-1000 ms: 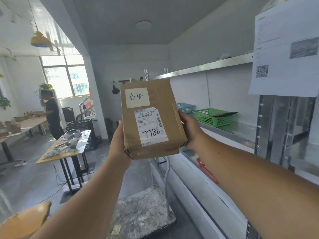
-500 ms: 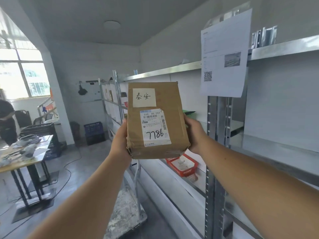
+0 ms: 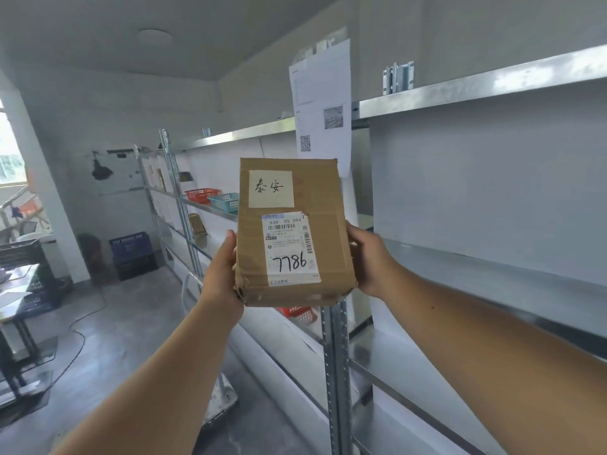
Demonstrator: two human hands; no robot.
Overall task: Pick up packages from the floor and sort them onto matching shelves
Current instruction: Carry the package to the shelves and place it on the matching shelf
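Hands first: your left hand (image 3: 223, 274) and right hand (image 3: 369, 261) both clamp the cardboard parcel (image 3: 294, 234), one on each side edge, holding it upright at arm's length in mid-air, clear of every shelf. Grip sits on the lower half only, so the top can tip toward you or away if either hand loosens. Bottom left corner looks crushed and torn; squeeze there and it may give.

Handwritten note (image 3: 271, 188) and shipping label (image 3: 290, 249) marked 7786 face you. Main risk is a mis-sort: nothing in view shows shelf tags to match against.

Steel upright (image 3: 333, 372) stands just behind and below the parcel; pushing straight ahead could knock it. Empty middle shelf (image 3: 492, 267) on your right is nearest. Printed sheet (image 3: 323, 103) hangs above the parcel, text too small to read.

Further along, red basket (image 3: 201, 194) and blue basket (image 3: 226, 201) sit on a far shelf; contents possibly none, hard to tell.
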